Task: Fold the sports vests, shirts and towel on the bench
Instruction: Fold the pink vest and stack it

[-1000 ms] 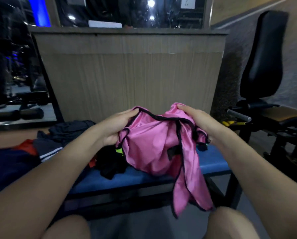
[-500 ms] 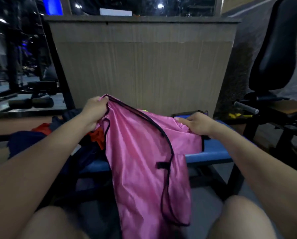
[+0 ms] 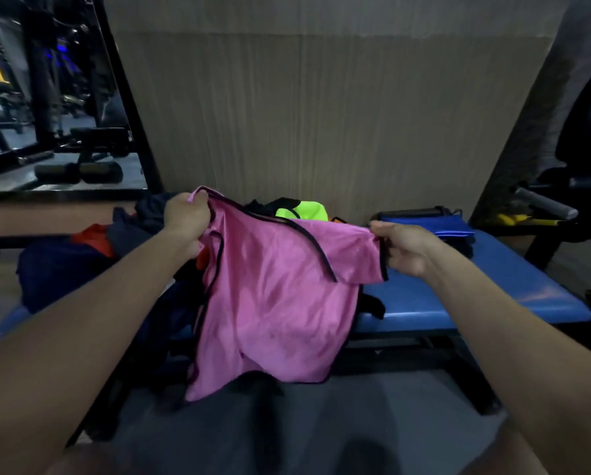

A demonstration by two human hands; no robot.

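A pink sports vest point(image 3: 273, 303) with black trim hangs spread in front of the blue bench point(image 3: 458, 296). My left hand point(image 3: 184, 221) grips its upper left corner, held a little higher. At the upper right corner my right hand point(image 3: 403, 245) pinches the black-trimmed edge. The vest's lower part drapes over the bench's front edge. Behind it lies a neon yellow-green vest point(image 3: 301, 211) with black trim. A pile of dark, navy and orange clothes point(image 3: 92, 248) covers the bench's left part.
A folded blue item point(image 3: 427, 222) lies at the bench's back right. A wooden panel wall point(image 3: 321, 114) stands right behind the bench. Gym equipment with a grey handle point(image 3: 544, 202) stands at right. A mirror point(image 3: 47, 97) is at the left.
The bunched vest has been opened out. My hands moved apart, each at an upper corner, and the vest now hangs flatter and shorter over the bench front.
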